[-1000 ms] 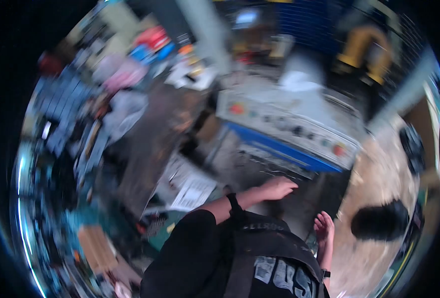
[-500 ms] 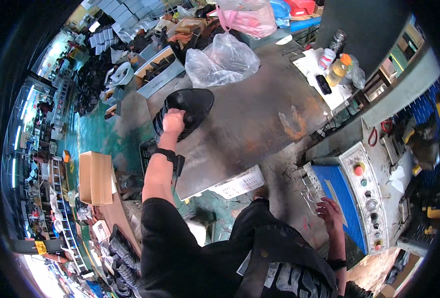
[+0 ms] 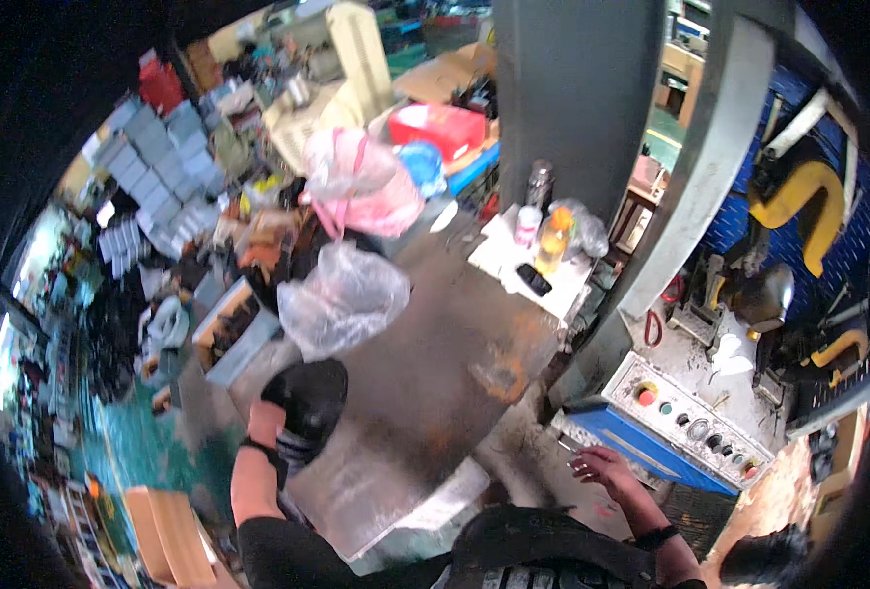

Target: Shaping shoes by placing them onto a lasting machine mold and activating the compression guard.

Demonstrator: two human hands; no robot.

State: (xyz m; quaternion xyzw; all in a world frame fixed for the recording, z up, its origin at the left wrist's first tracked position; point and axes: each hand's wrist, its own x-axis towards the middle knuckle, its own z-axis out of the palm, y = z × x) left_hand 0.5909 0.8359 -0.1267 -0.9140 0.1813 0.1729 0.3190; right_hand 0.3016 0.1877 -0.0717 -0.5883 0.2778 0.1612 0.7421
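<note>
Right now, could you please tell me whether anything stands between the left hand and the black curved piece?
Nothing visible does: the left hand appears to grip the black curved piece at its left side. The clear plastic bag lies beyond it, not between.

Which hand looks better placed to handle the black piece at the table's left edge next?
Probably the left: the left hand is at the black piece, though its grip is hard to make out. The right hand, apparently empty, is farther off, near the control panel.
</note>
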